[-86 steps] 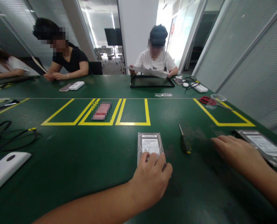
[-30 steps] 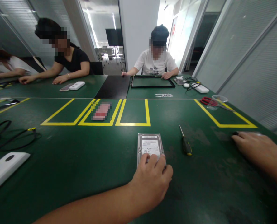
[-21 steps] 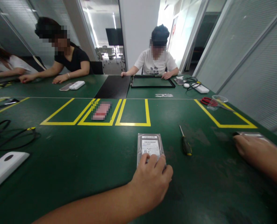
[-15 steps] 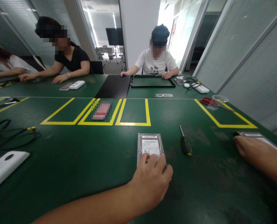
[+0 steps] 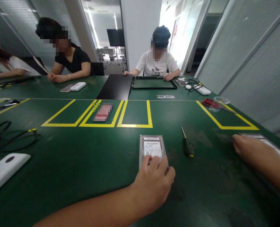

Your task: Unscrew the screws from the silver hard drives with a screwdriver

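Observation:
A silver hard drive [image 5: 152, 145] with a white label lies flat on the green table [image 5: 83, 164] in front of me. My left hand [image 5: 154, 181] rests on its near end, fingers curled and pressing on its top. A yellow-and-black screwdriver [image 5: 187, 145] lies just right of it, untouched. At the right edge my right hand [image 5: 253, 150] is closed over the near-left corner of a second hard drive [image 5: 269, 144], hiding most of it.
Yellow tape boxes [image 5: 134, 125] mark the table beyond the drive; one holds a pink item [image 5: 102, 112]. A white device [image 5: 5, 170] and black cable [image 5: 9, 137] lie at the left. Red scissors [image 5: 209, 101] and a clear cup [image 5: 221, 100] lie far right. Three people sit opposite, by a black panel [image 5: 116, 86].
My right hand moved right from the bare table onto the second hard drive and closed over its corner. My left hand stayed put. The person opposite laid a black panel on the table.

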### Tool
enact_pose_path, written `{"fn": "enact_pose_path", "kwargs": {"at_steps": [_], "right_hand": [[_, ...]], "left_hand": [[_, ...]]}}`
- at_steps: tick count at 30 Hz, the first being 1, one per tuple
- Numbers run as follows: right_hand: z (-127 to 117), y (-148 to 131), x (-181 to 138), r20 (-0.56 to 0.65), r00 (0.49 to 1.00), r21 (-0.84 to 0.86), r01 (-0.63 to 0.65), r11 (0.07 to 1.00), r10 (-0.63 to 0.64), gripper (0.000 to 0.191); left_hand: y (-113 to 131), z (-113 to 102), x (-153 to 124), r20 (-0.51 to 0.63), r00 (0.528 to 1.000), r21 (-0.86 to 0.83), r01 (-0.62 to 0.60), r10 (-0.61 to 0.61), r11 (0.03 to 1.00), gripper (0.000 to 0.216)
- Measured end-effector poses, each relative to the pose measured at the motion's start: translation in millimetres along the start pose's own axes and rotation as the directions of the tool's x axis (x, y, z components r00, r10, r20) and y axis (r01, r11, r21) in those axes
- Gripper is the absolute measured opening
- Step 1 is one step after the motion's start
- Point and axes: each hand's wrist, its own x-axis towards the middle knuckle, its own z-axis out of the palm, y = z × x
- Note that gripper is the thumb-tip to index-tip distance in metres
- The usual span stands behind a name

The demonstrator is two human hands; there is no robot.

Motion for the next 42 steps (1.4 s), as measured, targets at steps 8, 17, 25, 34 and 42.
{"fn": "enact_pose_path", "kwargs": {"at_steps": [8,17,25,34,42], "right_hand": [[-46.5,-75.3,2.4,-0.044,0.990,0.028,0.135,0.991,-0.133,0.021],[-136.3,-194.3,-38.4,-0.403,0.840,0.492,0.533,0.688,-0.362,0.016],[-127.8,-216.8,-36.7,-0.351,0.902,0.757,0.431,0.491,-0.251,0.016],[-79.2,-211.5,-21.3,-0.224,0.946,0.914,0.287,0.285,-0.234,0.014],[-81.2,-206.8,-24.1,-0.080,0.947,0.992,0.105,0.064,-0.313,0.021]], "left_hand": [[0.0,1.2,-0.8,-0.013,1.000,-0.005,0.000,0.000,1.000,0.024],[-0.9,5.2,-1.7,0.003,1.000,-0.018,-0.003,0.003,1.000,0.022],[-3.1,5.5,-2.2,0.018,0.999,-0.043,-0.030,0.031,0.999,0.023],[1.9,5.0,-1.5,-0.052,0.996,-0.078,0.070,-0.074,0.995,0.021],[-1.8,0.1,-2.6,-0.414,0.906,-0.236,-0.010,-0.091,0.972,0.011]]}}
